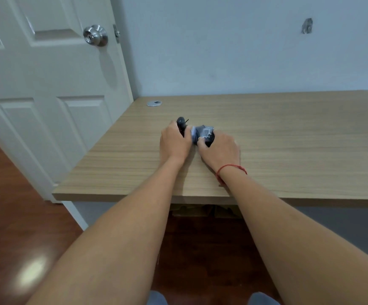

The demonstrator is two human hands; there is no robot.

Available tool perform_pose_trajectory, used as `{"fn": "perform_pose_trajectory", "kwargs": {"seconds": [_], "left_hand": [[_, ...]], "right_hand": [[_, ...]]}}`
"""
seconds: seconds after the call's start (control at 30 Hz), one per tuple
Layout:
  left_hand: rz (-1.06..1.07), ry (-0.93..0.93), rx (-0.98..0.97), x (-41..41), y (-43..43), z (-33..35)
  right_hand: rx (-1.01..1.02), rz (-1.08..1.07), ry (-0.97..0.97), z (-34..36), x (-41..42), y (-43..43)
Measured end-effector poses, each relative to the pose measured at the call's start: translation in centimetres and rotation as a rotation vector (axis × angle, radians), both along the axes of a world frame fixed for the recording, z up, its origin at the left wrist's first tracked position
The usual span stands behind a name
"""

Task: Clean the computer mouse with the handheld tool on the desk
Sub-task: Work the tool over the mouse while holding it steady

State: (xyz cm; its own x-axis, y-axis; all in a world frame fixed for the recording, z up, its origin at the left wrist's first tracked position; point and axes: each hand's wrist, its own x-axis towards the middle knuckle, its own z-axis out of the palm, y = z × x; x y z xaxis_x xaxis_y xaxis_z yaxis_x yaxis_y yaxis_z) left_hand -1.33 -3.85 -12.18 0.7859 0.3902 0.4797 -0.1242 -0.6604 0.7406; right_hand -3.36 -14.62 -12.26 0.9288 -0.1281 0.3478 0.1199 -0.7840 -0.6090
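Observation:
A dark computer mouse [205, 134] with pale markings lies on the wooden desk [288, 137], left of centre. My right hand [219, 148] grips its near side, thumb on top. My left hand [175, 140] is closed around a black handheld tool [181, 123] whose rounded top sticks up above my fingers. The tool's working end meets the mouse's left side, where a pale patch shows; my fingers hide the contact itself.
A silver cable grommet [154, 103] sits near the desk's back left corner. A white door [46, 84] with a metal knob [95, 35] stands to the left. The wall runs along the desk's back edge. Wooden floor lies below.

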Motion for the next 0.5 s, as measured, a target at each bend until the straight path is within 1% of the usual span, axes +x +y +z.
{"fn": "perform_pose_trajectory", "kwargs": {"seconds": [0.03,0.17,0.2,0.27,0.37,0.43,0.5], "left_hand": [[0.004,-0.009,-0.007,0.06,0.04,-0.01],[-0.005,-0.156,-0.119,-0.32,-0.18,0.65],[-0.016,-0.164,-0.127,-0.31,-0.18,0.7],[-0.035,-0.11,-0.106,-0.17,-0.1,0.55],[-0.007,0.003,-0.089,0.14,0.23,0.05],[0.013,0.011,-0.091,0.15,0.29,-0.03],[0.011,-0.041,-0.125,0.03,0.19,0.28]], "right_hand": [[-0.001,0.001,-0.006,-0.02,-0.03,0.12],[0.002,0.009,0.003,-0.12,0.11,0.26],[-0.01,0.01,0.0,-0.13,0.09,0.24],[-0.039,0.012,-0.011,-0.08,0.0,0.21],[-0.06,0.011,-0.01,0.03,-0.16,0.33],[-0.079,-0.003,0.0,0.09,-0.08,0.41],[-0.093,-0.01,0.014,0.16,0.08,0.45]]}}
